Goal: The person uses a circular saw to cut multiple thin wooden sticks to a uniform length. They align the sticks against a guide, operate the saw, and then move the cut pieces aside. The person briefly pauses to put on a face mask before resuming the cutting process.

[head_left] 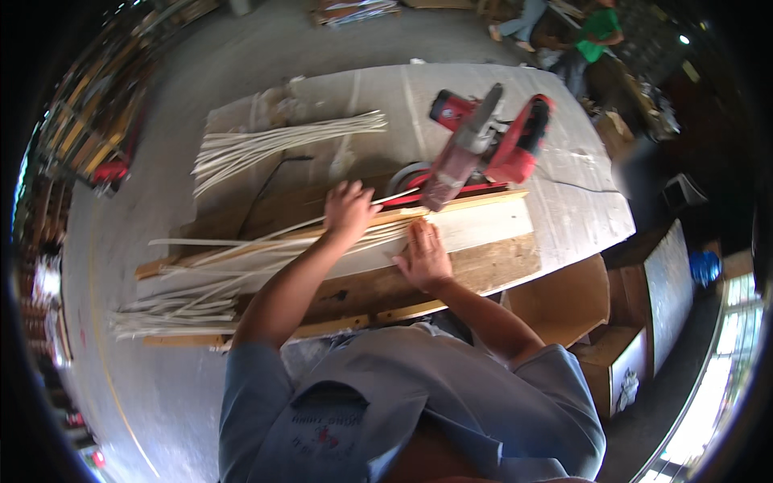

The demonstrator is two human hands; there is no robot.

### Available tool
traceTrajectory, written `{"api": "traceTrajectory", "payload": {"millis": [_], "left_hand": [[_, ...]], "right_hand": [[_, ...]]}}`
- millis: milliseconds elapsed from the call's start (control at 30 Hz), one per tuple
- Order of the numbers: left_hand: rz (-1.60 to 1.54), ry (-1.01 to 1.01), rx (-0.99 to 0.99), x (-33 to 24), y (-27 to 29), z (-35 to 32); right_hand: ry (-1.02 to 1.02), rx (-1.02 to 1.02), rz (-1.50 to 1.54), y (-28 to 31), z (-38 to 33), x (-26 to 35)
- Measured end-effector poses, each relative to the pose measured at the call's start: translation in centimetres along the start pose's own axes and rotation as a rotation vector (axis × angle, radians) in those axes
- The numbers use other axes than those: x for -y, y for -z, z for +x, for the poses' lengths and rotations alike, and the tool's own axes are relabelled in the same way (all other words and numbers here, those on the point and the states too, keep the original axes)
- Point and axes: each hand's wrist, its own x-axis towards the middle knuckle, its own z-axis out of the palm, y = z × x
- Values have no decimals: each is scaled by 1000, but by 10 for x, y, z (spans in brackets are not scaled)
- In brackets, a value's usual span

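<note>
My left hand [350, 211] is closed, with bent fingers, over a long pale strip [394, 196] whose end sticks out toward the saw. My right hand [427, 256] presses down, fingers stretched forward and thumb apart, at the ends of a bundle of pale strips [370, 237] lying on a light board. Just beyond both hands stands a red and grey miter saw [467, 149], tilted, with its head over a wooden fence [483, 199]. The strips' far ends hang past the table's left side. What lies under my right fingers is partly hidden.
More pale strips lie in a pile [286, 141] at the back left of the table [386, 88]. Another loose heap [173, 314] is at the near left. A cardboard box [564, 302] stands by my right side. A person in a green top [592, 44] is at the far right.
</note>
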Motion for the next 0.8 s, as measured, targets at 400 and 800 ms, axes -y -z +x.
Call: {"api": "traceTrajectory", "payload": {"millis": [400, 800], "left_hand": [[14, -80, -304, 99, 131, 78], [153, -86, 90, 162, 310, -118]], "right_hand": [[30, -19, -118, -21, -6, -5], [60, 10, 7, -6, 5, 6]]}}
